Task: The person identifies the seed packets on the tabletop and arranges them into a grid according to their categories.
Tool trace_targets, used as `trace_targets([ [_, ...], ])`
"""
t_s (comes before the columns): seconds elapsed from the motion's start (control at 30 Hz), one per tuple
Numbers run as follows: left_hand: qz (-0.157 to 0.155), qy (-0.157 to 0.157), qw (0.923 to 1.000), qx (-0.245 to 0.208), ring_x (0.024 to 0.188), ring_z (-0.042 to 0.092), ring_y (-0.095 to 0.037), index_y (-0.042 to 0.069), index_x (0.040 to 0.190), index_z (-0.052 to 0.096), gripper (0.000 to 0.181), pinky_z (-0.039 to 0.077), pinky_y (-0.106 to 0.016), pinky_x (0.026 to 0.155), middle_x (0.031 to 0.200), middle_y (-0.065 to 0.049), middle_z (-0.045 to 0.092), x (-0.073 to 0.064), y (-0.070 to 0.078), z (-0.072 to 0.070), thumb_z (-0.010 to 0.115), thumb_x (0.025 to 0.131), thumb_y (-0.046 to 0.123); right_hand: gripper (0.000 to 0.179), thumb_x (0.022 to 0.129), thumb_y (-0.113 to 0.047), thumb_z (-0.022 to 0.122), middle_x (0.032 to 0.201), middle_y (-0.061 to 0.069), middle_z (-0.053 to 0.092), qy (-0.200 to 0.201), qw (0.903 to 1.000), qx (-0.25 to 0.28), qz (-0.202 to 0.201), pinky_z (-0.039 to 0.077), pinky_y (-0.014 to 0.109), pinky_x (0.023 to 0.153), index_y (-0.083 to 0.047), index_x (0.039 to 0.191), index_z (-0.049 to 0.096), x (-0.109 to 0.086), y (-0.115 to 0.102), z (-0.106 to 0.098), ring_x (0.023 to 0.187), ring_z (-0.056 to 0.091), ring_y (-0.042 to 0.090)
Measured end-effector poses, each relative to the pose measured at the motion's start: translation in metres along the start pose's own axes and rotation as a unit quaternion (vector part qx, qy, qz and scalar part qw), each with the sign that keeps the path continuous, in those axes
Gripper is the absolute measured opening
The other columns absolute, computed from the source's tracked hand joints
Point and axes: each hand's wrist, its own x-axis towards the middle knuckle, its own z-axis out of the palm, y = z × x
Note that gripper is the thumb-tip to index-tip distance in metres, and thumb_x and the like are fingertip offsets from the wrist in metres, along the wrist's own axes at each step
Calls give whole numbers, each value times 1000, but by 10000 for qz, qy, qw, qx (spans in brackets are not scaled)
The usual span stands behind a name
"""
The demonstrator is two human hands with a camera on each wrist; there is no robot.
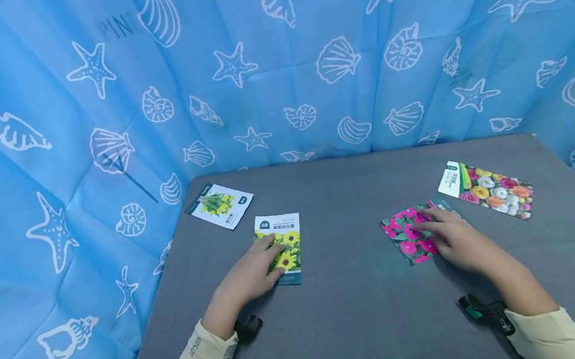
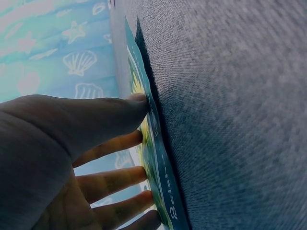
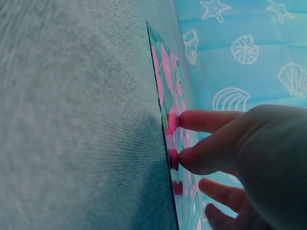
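1. Blue curtain [image 1: 271, 91], printed with white shells and starfish, hangs behind 1 grey table [image 1: 346, 309]; faint letters "PIN" show on the cloth.
2. 4 packets lie on the table: the sunflower packet [image 1: 293, 254] left of centre, the pink-flower packet [image 1: 406, 247] right of centre, the yellow-flower packet [image 1: 221, 205] at far left, the mixed-colour packet [image 1: 498, 191] at far right.
3. Left hand [image 1: 254, 271]: thumb and fingers spread against the sunflower packet's face, not clenched.
4. Right hand [image 1: 457, 240]: fingertips on the pink-flower packet, loose, no grasp.
5. Sunflower packet reads "观赏向日葵"; letters beginning "Bei" run along its teal band.
6. Small print on the other 3 is too tiny to read.
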Motion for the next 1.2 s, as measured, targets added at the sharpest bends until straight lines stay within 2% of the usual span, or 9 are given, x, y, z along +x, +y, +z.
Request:
trace_targets([
  [0.17,-22,-28,10000,41,159,35,-36,14,155,55,55,36,-56,127,172,-15,36,0,-1,1,70,105,31,47,95,8,60,157,35,43,-318,9991,219,153,38,80,109,-4,140,68,0,0,1,142,39,63],
  [0.53,-5,-29,10000,23,159,35,-35,15,156,55,55,36,-57,127,172,-14,36,0,0,1,70,105,31,45,98,0,62,156,34,46,-365,9986,-92,366,41,80,106,-7,142,67,-3,-1,0,139,41,62],
  [0.67,-18,2,10000,41,159,35,-35,14,155,56,55,36,-56,127,172,-14,36,0,0,1,70,105,31,43,100,-7,64,152,32,50,-295,9988,-262,304,45,77,103,-10,143,68,-3,-2,-1,135,47,58],
  [0.9,-13,38,10000,3,159,35,-37,14,155,56,55,36,-57,127,171,-15,36,-1,1,1,70,105,29,41,100,-18,72,141,29,57,-127,9978,-588,270,54,68,90,-14,140,70,-3,-2,-2,121,56,48],
  [1.03,16,63,10000,-37,158,35,-39,12,154,57,54,36,-59,127,171,-18,37,-3,2,0,71,104,26,42,100,-25,73,137,27,58,-205,9960,-778,400,55,67,87,-15,141,70,-4,-2,-1,118,57,46],
  [1.2,-4,74,9999,-77,159,34,-39,11,154,57,53,35,-58,127,171,-18,37,-3,3,0,70,105,26,45,101,-24,72,131,24,59,-278,9946,-879,470,56,60,83,-15,145,67,-4,-3,-2,112,58,39],
])
